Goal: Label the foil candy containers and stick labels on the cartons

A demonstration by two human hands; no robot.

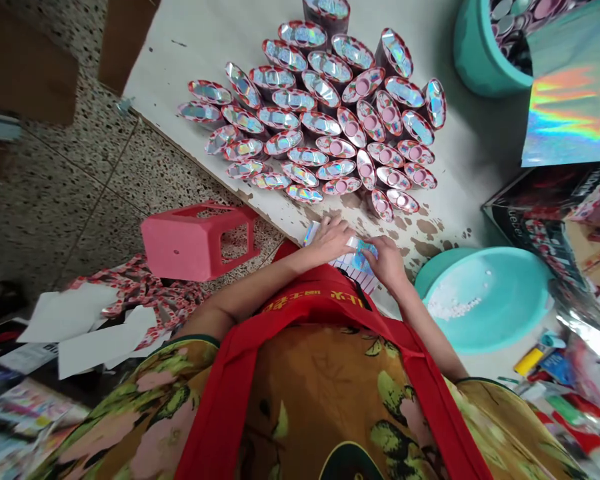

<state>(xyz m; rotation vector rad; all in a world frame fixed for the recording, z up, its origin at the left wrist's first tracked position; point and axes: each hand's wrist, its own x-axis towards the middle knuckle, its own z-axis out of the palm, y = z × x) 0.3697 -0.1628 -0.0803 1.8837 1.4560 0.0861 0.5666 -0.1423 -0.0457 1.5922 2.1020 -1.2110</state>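
Evidently we keep the shiny strip (361, 252) close to the body, by the near edge of the table (220, 40), where both hands can meet over it. Our left hand (333, 239) lies palm down, fingers bent onto its left end, perhaps to steady it; our right hand (387, 263) comes in from the other side, thumb and fingers at its right end. Whether either set of fingers is closed tight on it, we cannot tell at this size. Just below is a white piece with dark lines (353, 270), next to our red apron (300, 303); whether it rests on the table or on us is hidden.

Beyond the hands, oval-ended holders (293, 100) stand crowded together, probably because bunched up they prop one another and take less room. Most show shiny faces, while those nearer our right hand show pink discs (336, 147).

Off to our right, a teal basin (517, 333) holds small white pieces (443, 307), likely because its raised wall stops them scattering. Farther off, a teal bucket (473, 63) holds more discs, with an iridescent sheet (575, 107) beside it, partly over its rim
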